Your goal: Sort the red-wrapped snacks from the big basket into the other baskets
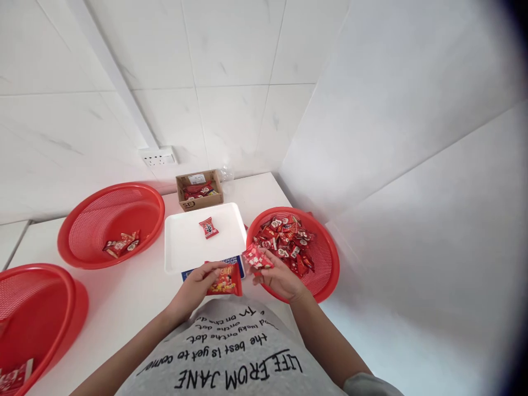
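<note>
My left hand (200,283) is closed on a larger red snack packet (226,280) with yellow print, held low in front of my shirt. In my right hand (280,275) there are small red-and-pink wrapped candies (258,257), gripped at the left rim of a red basket; how many I cannot tell. That red basket (328,275) is heaped with small red packets (289,239). One small red packet (208,227) lies on the white tray (177,247) of a scale, whose blue keypad (231,261) shows partly behind my left hand.
A red basket (78,242) with a few packets stands at the left, and another red basket (68,308) is cut off at the lower left. Behind the tray sits a cardboard box (200,202) of packets beside clear plastic (226,173). Walls border the white table (136,313).
</note>
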### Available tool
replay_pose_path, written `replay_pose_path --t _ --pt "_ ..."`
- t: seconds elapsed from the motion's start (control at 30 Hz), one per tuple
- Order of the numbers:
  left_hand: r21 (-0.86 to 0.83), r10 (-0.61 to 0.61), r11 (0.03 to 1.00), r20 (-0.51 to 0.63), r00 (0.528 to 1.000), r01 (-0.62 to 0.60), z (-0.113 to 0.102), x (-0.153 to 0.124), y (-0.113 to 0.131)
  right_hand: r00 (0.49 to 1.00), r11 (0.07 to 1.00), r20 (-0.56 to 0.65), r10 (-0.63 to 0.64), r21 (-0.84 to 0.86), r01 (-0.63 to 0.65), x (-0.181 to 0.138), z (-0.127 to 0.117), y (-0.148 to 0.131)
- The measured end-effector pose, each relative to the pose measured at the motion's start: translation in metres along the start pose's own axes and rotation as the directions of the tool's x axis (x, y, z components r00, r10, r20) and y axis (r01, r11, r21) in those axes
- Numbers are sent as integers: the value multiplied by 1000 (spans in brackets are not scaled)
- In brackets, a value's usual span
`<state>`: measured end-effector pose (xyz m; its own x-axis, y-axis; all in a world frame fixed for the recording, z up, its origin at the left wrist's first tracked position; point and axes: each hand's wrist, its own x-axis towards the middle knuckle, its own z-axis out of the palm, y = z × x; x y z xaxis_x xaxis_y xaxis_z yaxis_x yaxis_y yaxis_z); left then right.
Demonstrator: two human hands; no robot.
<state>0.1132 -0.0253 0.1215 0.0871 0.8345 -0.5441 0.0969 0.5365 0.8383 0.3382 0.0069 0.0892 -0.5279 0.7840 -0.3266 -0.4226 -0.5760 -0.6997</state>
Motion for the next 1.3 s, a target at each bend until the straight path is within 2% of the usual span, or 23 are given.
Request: replay_pose_path --t 0.1,0.2,0.3,0.43,0.57,0.7,0.8,0.93,1.0,1.07,1.13,1.23,1.3 --pt "162 159 974 28 987 -162 -1 -1 9 994 985 97 41 -169 -24 6 30 6" --pt "223 266 933 102 959 -282 -4 -1 10 999 915 32 7 -403 7 11 50 12" --pt "211 275 927 174 945 -309 -8 -2 4 1000 858 -15 -11 -513 2 14 60 17" --pt "166 262 941 195 945 -295 -13 -4 0 998 830 -62 16 -556 -48 18 65 27" --pt "70 252 959 243 937 -276 -18 -5 -2 994 842 -102 29 -533 -79 20 69 38" --pt "-74 151 987 100 983 -144 -20 -4 -4 993 835 -101 -67 -550 0 18 67 43" --pt "-175 62 983 60 996 -50 -21 -4 -3 973 846 -175 -153 -531 38 17 58 45" --pt "-245 26 969 125 992 6 -18 -3 -1 893 860 -372 -253 -509 32 15 48 48" --pt "-212 33 977 170 985 4 -13 -2 -2 911 886 -361 -200 -463 12 13 47 49" --pt "-163 53 987 227 972 -16 -9 0 -5 955 917 -276 -107 -400 -13 10 48 51" --pt "-125 67 992 274 959 -33 -7 1 -7 968 930 -238 -78 -368 -16 7 46 50" --pt "-171 48 985 277 960 1 -8 1 -6 938 940 -320 -130 -340 14 3 32 42" --pt "-290 27 956 270 962 54 -13 0 -4 891 928 -409 -198 -372 36 -1 12 33"
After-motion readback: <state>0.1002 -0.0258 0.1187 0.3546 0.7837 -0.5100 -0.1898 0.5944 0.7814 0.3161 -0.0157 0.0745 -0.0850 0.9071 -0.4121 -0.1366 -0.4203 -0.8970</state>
